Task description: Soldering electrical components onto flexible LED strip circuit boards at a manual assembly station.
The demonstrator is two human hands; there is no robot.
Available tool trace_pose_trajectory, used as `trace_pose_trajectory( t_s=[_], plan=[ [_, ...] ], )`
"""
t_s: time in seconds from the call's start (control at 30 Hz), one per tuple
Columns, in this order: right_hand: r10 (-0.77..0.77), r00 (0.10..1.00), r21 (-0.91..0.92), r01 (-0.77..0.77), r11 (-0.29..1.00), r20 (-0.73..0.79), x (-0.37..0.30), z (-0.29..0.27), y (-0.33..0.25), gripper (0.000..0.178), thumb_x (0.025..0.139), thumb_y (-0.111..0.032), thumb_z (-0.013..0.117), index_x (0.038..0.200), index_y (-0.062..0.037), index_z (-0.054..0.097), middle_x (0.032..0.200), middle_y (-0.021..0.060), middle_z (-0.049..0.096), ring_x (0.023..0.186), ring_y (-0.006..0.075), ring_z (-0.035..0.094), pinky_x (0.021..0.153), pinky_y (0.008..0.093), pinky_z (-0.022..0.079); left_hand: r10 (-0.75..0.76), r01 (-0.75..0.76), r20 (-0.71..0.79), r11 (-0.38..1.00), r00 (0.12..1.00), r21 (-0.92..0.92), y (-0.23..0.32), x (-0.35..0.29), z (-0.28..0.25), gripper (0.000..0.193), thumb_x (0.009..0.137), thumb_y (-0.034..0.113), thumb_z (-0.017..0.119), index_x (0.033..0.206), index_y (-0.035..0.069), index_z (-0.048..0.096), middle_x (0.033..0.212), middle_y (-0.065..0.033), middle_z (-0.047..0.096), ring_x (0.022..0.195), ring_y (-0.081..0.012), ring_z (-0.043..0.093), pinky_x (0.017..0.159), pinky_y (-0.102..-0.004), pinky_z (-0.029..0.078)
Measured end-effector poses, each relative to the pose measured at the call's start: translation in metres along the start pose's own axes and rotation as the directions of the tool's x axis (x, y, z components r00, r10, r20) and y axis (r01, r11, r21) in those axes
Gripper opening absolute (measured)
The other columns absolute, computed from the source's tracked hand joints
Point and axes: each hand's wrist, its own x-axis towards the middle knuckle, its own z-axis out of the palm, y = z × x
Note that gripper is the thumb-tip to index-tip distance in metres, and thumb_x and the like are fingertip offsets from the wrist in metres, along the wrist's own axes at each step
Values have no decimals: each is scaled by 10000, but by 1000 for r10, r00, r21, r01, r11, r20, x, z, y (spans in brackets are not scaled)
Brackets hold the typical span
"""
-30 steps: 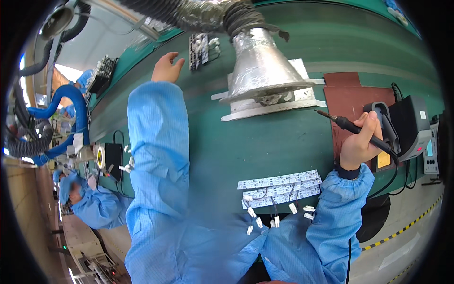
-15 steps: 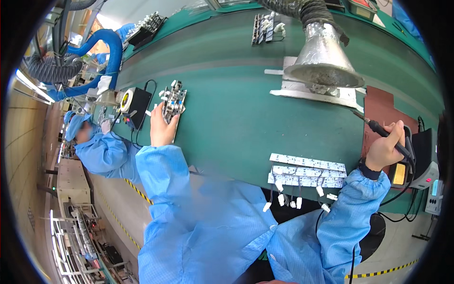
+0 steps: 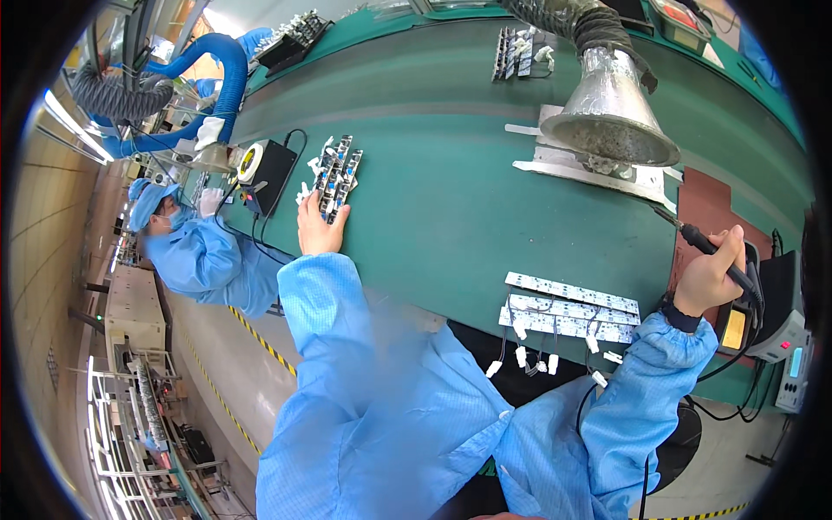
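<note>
A small bundle of narrow circuit boards (image 3: 338, 173) with black and blue parts and white connectors lies on the green mat at the left. My left hand (image 3: 321, 229) grips its near end, thumb on the right side and fingers on the left. At the right, my right hand (image 3: 709, 276) is closed around a soldering iron (image 3: 698, 240), whose tip points up and left, near a metal fume funnel. Close to the bench's front edge are several white LED strip boards (image 3: 568, 310), their wires and white plugs hanging toward me.
The fume funnel (image 3: 614, 121) hangs over a white plate (image 3: 598, 177). A soldering station (image 3: 776, 303) stands at far right beside a brown mat (image 3: 706, 204). A black box with a round yellow-rimmed top (image 3: 265, 173) stands left, near a seated co-worker (image 3: 204, 260). More boards (image 3: 515, 54) lie at the back.
My left hand has turned the bundle of circuit boards, which now lies flatter with its rows facing up. The right hand keeps the soldering iron in nearly the same place. The view has shifted slightly.
</note>
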Motion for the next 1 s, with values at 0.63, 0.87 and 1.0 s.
trace_pose_trajectory(
  t_s=[0.63,0.87,1.0],
  plan=[
    [42,999,2,-42,999,-26,0,3,-5,404,987,-184,574,646,32,569,674,64,577,648,152,543,624,287,453,175,-190,-464,982,869,15,6,3,3,125,930,186,660,973,76,702,924,-90,653,858,-291,631,756,-394,487],
    [-1,998,-12,0,1000,-65,2,8,-4,355,974,-115,573,653,34,548,649,55,549,628,146,526,624,281,447,146,-223,-168,649,975,-728,106,-2,-79,124,971,43,616,1054,-30,673,919,-23,634,778,-88,559,674,-210,432],
    [-13,999,34,14,999,-40,3,5,-8,355,964,-89,573,638,41,519,618,40,476,594,139,459,595,283,406,686,-292,227,553,691,-781,219,-13,-77,159,863,6,693,1019,-26,682,885,-116,651,776,-208,627,681,-300,478]
  ],
)
